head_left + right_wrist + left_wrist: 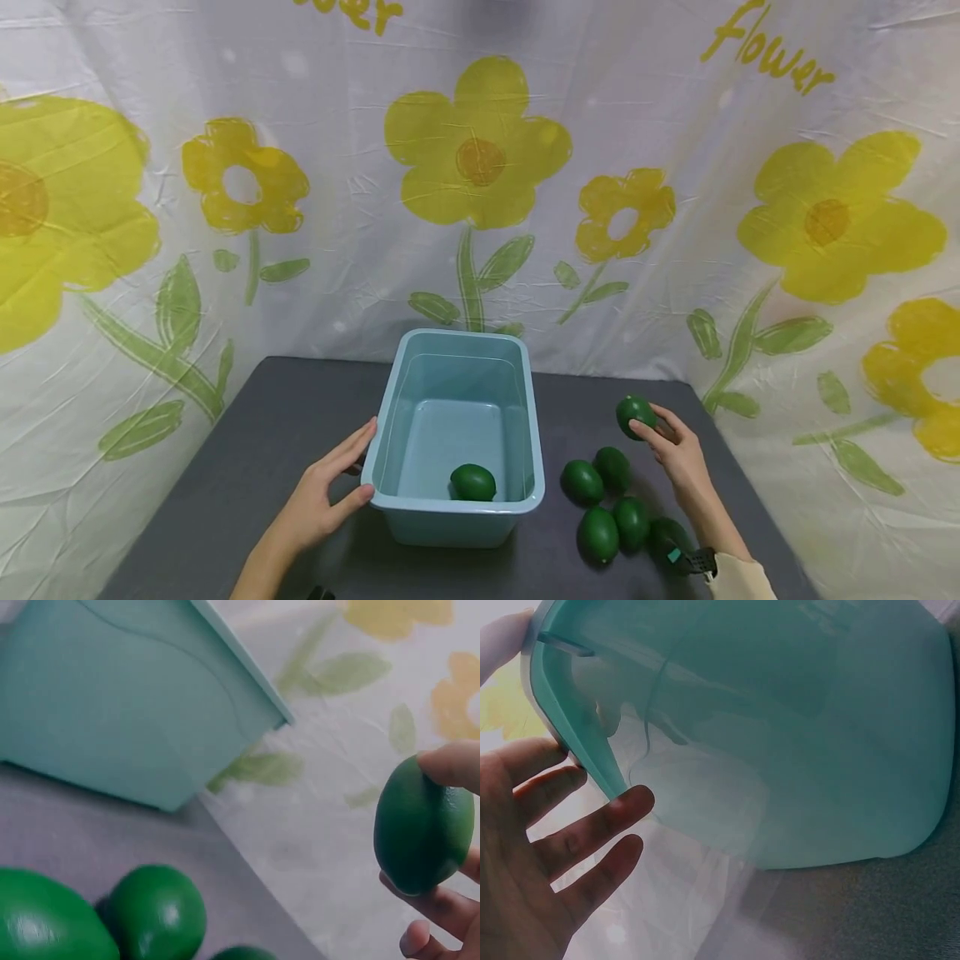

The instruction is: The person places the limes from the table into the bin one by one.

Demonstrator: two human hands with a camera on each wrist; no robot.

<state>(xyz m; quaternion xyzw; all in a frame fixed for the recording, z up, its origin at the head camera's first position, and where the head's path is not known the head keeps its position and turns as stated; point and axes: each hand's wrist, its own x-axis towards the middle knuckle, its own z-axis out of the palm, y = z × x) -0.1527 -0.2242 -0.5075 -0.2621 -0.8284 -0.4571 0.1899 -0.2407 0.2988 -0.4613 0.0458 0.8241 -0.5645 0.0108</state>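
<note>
— Limes, where are they lying against the hands?

— One green lime [636,414] is pinched in the fingertips of the right hand [678,454], lifted off the dark table [247,467], to the right of the pale blue tub [457,508] and well apart from its rim. The right wrist view shows thumb and fingers curled round that fruit.

— And the others?

— Five more limes [600,533] lie in a loose cluster on the table, between the tub and the right forearm, just below the held one. A single lime [472,482] rests inside the tub, at its near wall.

— The left hand?

— The left hand [322,496] lies flat with straight, spread fingers against the tub's left near corner, thumb at the rim, gripping nothing. Flowered cloth [480,167] hangs behind the table.
</note>
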